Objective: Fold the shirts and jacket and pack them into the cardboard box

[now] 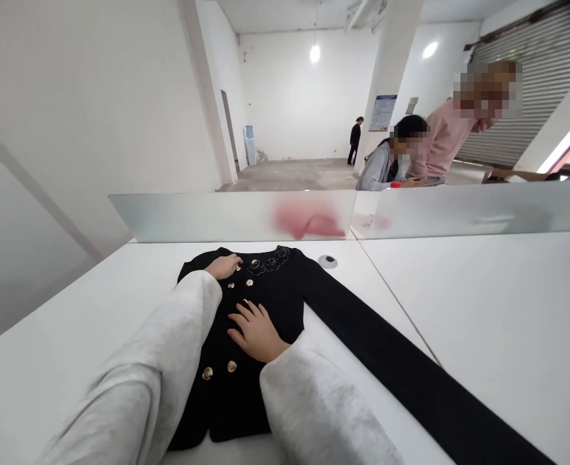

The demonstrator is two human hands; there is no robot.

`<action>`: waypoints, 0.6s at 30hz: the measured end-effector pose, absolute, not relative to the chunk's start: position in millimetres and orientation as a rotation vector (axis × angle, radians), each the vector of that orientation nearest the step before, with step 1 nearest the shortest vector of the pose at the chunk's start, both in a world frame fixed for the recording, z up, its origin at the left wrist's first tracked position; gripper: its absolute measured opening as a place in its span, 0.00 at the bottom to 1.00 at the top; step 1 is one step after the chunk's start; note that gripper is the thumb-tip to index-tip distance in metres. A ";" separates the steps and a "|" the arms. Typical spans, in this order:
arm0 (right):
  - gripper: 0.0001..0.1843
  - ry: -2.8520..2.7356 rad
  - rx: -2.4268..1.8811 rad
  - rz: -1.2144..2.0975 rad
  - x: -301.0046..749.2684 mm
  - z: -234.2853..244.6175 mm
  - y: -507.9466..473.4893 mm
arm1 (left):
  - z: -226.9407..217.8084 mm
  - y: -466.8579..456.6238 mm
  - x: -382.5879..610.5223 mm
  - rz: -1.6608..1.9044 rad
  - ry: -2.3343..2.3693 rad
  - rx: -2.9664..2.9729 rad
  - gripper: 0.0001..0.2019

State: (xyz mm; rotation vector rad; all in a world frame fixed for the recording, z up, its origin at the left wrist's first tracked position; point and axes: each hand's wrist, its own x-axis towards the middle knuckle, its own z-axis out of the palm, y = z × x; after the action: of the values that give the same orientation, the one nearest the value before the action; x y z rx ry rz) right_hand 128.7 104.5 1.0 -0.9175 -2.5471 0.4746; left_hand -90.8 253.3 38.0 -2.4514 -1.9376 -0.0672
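A black jacket with gold buttons lies face up on the white table, its right sleeve stretched out toward the near right. My left hand rests near the collar at the jacket's upper left, fingers curled onto a gold button. My right hand lies flat on the jacket's front, fingers spread, beside the button rows. Both my arms wear pale grey sleeves.
A frosted glass divider runs along the table's far edge, with something red blurred behind it. A round cable port sits by the jacket's shoulder. Two people lean over a desk at the back right; a third person stands far off.
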 end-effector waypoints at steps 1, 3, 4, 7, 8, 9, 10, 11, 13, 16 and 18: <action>0.25 -2.551 -0.912 0.497 129.3 1.5 106.6 | 34.1 256.8 -91.8 -0.062 -1.941 -2.467 0.19; 0.26 -2.563 -0.903 0.530 129.6 1.9 110.5 | 31.7 260.7 -99.3 -0.065 -1.947 -2.481 0.19; 0.26 -2.568 -0.895 0.541 129.4 1.8 112.1 | 33.1 261.8 -104.6 -0.065 -1.952 -2.484 0.19; 0.26 -2.563 -0.877 0.576 128.2 1.0 116.1 | 43.4 265.3 -119.8 -0.021 -1.964 -2.526 0.20; 0.26 -2.559 -0.876 0.589 127.7 0.6 117.2 | 47.2 267.1 -123.6 0.004 -1.966 -2.556 0.20; 0.25 -2.552 -0.877 0.600 127.3 0.1 118.1 | 50.5 269.3 -126.5 0.033 -1.967 -2.591 0.19; 0.25 -2.547 -0.877 0.612 127.0 -0.3 118.9 | 52.9 272.0 -128.5 0.062 -1.968 -2.627 0.19; 0.25 -2.540 -0.876 0.623 126.7 -0.7 119.6 | 54.4 274.9 -129.9 0.085 -1.969 -2.660 0.19; 0.25 -2.523 -0.873 0.647 126.3 -1.5 120.6 | 54.6 281.1 -131.4 0.099 -1.978 -2.700 0.18; 0.26 -2.503 -0.876 0.670 125.7 -1.5 121.2 | 49.6 289.7 -132.5 0.029 -2.008 -2.693 0.20; 0.26 -2.507 -0.888 0.673 125.2 -0.6 120.9 | 45.0 294.3 -132.7 -0.034 -2.023 -2.661 0.22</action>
State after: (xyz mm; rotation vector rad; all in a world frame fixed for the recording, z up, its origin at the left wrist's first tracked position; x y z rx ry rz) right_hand 125.2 120.9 -0.6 -0.8882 -2.5072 0.6725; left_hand -132.7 294.3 45.0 -2.6606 -2.0233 -0.0336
